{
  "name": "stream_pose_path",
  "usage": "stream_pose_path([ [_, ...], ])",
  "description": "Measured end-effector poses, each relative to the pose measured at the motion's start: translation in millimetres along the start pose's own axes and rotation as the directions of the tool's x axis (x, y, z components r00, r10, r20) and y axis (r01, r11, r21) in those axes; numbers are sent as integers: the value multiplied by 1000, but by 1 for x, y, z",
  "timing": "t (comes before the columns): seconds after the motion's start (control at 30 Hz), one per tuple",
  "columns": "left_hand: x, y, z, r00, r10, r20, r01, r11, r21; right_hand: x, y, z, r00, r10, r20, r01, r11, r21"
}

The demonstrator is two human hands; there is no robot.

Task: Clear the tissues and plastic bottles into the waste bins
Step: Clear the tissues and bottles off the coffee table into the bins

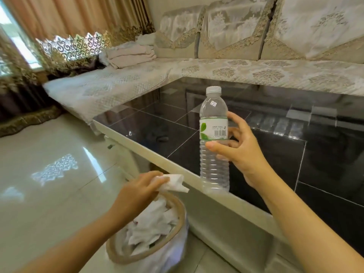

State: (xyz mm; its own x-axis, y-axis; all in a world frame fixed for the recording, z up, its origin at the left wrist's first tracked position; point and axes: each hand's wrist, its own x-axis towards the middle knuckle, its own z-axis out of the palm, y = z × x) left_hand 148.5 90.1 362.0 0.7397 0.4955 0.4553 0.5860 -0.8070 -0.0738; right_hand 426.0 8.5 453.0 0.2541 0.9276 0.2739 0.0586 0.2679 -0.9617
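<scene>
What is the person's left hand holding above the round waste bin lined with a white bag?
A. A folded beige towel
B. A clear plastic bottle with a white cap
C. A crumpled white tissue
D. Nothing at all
C: the left hand pinches a crumpled white tissue over the round waste bin, while the clear plastic bottle is in the right hand.

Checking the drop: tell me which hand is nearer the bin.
Left. The left hand holds a tissue just above the bin; the right hand grips the bottle over the table, farther away.
</scene>
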Motion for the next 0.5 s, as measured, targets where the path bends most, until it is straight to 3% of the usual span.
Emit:
stream_pose_path([
  [0.13,-60,-5,22,978,23,208,-41,996,82,-19,0,29,1000,0,28,0,1000,13],
  [0.3,-89,-10,55,894,6,448,-107,974,202,-32,-4,45,999,-7,51,7,1000,16],
  [0.5,-52,7,45,936,-27,352,-69,964,256,-36,-9,41,1000,-5,28,5,1000,-18],
])
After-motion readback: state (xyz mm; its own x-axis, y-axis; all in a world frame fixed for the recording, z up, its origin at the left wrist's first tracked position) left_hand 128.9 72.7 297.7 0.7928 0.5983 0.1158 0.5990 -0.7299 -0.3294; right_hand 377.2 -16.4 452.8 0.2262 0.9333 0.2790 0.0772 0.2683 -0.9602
